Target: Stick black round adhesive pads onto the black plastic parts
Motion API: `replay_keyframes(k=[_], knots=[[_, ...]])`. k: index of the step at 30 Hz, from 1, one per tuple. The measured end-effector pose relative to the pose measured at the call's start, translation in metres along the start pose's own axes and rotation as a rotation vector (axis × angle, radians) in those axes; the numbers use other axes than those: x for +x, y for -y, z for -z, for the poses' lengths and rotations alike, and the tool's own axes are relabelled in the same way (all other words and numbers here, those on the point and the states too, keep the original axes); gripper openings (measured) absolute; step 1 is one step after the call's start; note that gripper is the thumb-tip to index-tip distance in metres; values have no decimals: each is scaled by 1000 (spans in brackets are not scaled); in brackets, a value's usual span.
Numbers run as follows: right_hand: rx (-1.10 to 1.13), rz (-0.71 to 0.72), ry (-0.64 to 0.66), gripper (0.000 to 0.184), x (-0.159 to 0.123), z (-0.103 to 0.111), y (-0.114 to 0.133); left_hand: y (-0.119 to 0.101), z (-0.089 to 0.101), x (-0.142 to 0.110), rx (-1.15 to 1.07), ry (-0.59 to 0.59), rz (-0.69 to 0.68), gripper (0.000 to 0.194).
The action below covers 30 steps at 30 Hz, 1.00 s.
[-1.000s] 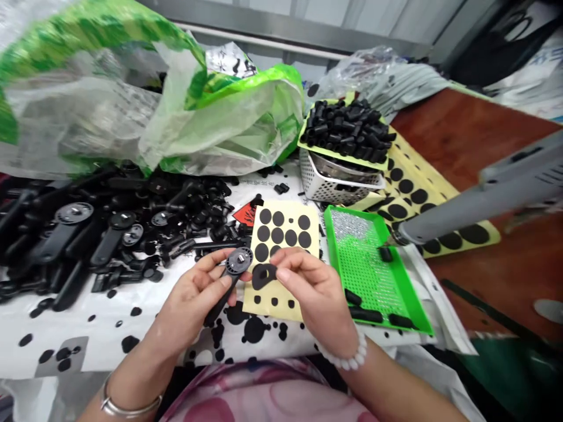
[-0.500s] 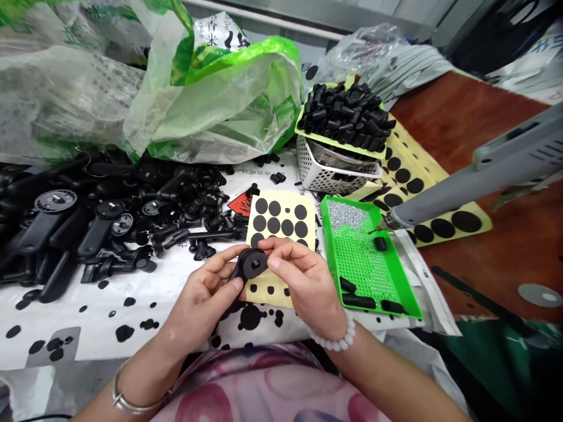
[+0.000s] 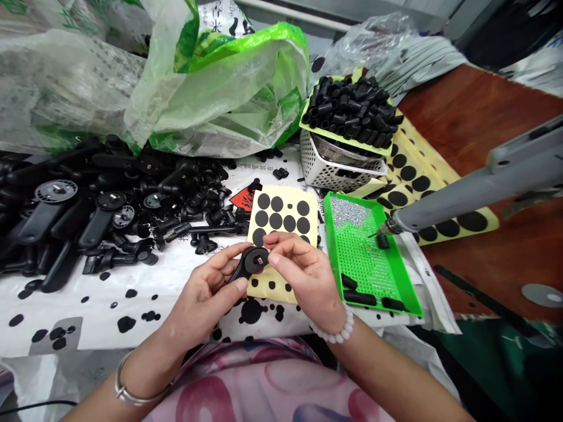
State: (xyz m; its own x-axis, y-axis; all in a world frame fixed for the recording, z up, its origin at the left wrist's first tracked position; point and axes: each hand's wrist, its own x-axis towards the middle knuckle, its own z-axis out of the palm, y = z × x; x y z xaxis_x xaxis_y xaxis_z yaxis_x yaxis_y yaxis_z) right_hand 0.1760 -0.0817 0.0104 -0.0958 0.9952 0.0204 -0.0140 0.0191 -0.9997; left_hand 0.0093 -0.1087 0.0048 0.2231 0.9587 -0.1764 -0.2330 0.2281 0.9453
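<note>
My left hand [image 3: 206, 296] grips a black plastic arm with a round head [image 3: 251, 262], holding it up in front of me. My right hand [image 3: 303, 275] pinches the round head from the right, thumb and fingers pressed on a black round sticker that covers it. Just behind both hands lies a yellow sticker sheet [image 3: 281, 220] with several black round stickers on it. A bracelet shows on each wrist.
A heap of black plastic arms [image 3: 97, 217] lies to the left. A green tray [image 3: 365, 258] with small screws and black sleeves is on the right, a grey power screwdriver [image 3: 475, 187] pointing into it. Behind stand a white basket [image 3: 338, 170] topped with black sleeves and plastic bags [image 3: 176, 82].
My right hand brought the black sticker from the sheet onto the round head of the arm and now presses it there. Both hands have stayed close together.
</note>
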Motion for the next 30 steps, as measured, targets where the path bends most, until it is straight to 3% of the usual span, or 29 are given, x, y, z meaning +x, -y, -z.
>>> replay_keyframes(k=[30], knots=[[-159, 55, 92, 9, 7, 6, -1, 1, -1, 1, 117, -60, -1, 43]])
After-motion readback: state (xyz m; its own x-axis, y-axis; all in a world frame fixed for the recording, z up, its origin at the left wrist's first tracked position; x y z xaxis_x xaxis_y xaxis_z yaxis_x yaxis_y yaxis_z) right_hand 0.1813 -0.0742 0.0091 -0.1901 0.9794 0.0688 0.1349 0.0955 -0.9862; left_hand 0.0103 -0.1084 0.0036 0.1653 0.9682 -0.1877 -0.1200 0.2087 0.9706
